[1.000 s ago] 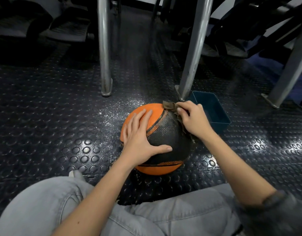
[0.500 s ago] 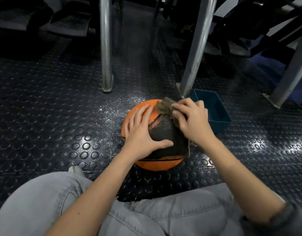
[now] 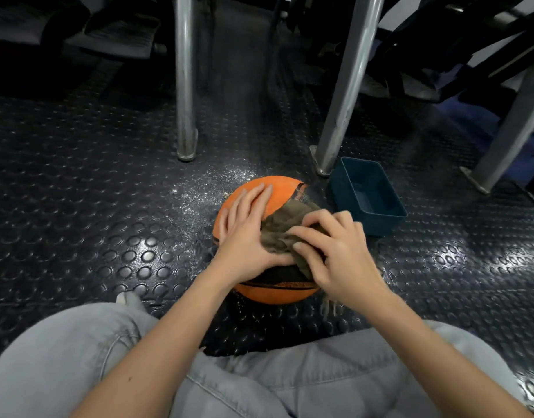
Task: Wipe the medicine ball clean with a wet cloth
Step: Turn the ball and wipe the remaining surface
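Note:
An orange and black medicine ball [image 3: 278, 191] sits on the studded rubber floor in front of my knees. My left hand [image 3: 244, 233] lies flat on its top left side, fingers straight. A brown-grey cloth [image 3: 282, 227] is spread over the ball's top. My right hand [image 3: 335, 251] presses the cloth onto the ball with curled fingers gripping it. A frayed end of the cloth hangs at the ball's lower right. Most of the black panel is hidden by the hands and cloth.
A dark teal plastic tub [image 3: 369, 196] stands just right of the ball. Metal frame legs [image 3: 186, 86] [image 3: 344, 95] rise behind the ball, another leg [image 3: 507, 131] at far right. Wet speckles [image 3: 205, 188] glint on the floor left of the ball.
My right hand has drawn the cloth from the ball's far top toward me, over the black panel. My left hand has stayed on the ball.

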`<state>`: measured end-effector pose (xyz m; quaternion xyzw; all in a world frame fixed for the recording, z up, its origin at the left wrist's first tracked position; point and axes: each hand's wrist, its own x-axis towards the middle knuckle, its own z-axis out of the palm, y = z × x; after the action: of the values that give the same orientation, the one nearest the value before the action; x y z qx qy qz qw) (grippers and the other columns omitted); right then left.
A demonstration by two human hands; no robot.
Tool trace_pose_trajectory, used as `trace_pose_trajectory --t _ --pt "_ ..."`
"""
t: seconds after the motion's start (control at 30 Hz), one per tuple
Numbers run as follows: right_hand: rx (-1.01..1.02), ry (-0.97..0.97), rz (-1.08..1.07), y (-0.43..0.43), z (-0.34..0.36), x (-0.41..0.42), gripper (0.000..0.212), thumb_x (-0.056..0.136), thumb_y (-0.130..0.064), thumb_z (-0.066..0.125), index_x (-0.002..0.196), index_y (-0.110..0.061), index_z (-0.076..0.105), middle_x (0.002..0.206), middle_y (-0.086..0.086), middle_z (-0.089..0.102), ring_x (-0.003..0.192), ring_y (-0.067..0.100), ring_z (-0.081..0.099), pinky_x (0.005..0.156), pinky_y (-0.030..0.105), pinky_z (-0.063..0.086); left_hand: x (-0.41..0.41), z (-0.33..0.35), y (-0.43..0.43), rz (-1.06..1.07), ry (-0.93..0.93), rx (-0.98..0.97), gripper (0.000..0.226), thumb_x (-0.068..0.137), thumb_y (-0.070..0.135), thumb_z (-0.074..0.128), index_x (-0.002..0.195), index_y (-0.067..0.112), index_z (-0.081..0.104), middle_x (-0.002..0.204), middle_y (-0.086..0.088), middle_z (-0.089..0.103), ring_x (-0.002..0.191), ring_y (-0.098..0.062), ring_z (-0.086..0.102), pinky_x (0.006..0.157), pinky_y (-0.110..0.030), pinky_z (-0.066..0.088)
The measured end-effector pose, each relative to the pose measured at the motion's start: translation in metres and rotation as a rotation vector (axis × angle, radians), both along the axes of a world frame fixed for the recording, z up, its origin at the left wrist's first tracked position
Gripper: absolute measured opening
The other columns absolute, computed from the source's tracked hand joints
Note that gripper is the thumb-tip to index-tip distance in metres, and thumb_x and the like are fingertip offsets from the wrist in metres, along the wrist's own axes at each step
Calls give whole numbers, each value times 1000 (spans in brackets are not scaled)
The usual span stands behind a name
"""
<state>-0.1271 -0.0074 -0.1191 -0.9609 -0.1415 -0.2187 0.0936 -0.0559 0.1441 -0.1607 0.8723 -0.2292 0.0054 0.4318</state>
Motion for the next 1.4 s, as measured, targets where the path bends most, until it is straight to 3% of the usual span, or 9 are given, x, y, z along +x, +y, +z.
trace_pose_trajectory --t 0.17,0.3,0.47,0.6,0.7,0.8,0.93,1.23,1.4 --pt "46 32 -25 -10 5 33 29 89 -39 46 106 -31 69 108 -8 57 94 15 37 76 28 22 5 2 1 74 11 -35 125 39 82 49 148 30 20 154 11 16 143 -11 9 116 -45 7" --pt "88 25 -65 -7 9 56 30 90 -42 47 109 -33 68 108 -10 56 94 15 35 79 31 22 11 2 3 81 47 -9 130 39 80 59 150 30 13 154 13 10 143 -11 6 117 -45 8" --pt "188 207 -234 -7 24 96 26 95 -37 51 117 -35 64 114 -10 51 102 15 31 84 30 18 6 -1 0 76 35 54 126 55 61 80 150 30 3 155 17 -3 140 -3 -7 116 -36 -3" --pt "321 389 -383 -14 34 133 29 97 -38 46 121 -32 62 135 -1 46 130 31 27 103 44 21 2 -3 -7 69 17 39 122 58 61 78 149 34 2 154 18 -4 137 1 -8 115 -35 -6" --pt "389 398 -396 -19 27 145 30 97 -37 46 120 -29 64 134 1 49 132 34 28 107 50 24 5 -2 -3 107 8 12 114 54 72 72 146 40 14 147 20 13 133 2 4 117 -43 -2" --pt "395 361 -364 -21 20 147 31 98 -38 44 120 -27 63 123 -1 53 123 32 33 105 48 27 19 6 3 130 28 -40 105 50 79 65 140 36 30 133 20 24 125 5 12 116 -45 1" --pt "411 289 -357 -20 17 141 29 96 -40 47 115 -29 65 117 -5 56 117 28 36 99 41 27 35 15 2 10 122 25 116 57 63 76 149 33 12 153 19 8 140 -3 4 118 -40 2" --pt "182 -89 -272 -8 1 68 37 93 -40 44 103 -15 69 92 1 60 79 24 43 67 42 43 28 8 2 -80 90 24 123 51 66 79 149 34 11 152 21 7 138 2 4 118 -39 3" --pt "19 -188 -151 12 -14 19 29 90 -35 50 95 -15 71 90 -2 62 76 23 45 60 34 36 32 7 -6 -25 61 25 120 41 74 46 149 30 16 152 16 13 141 -7 10 117 -37 6"
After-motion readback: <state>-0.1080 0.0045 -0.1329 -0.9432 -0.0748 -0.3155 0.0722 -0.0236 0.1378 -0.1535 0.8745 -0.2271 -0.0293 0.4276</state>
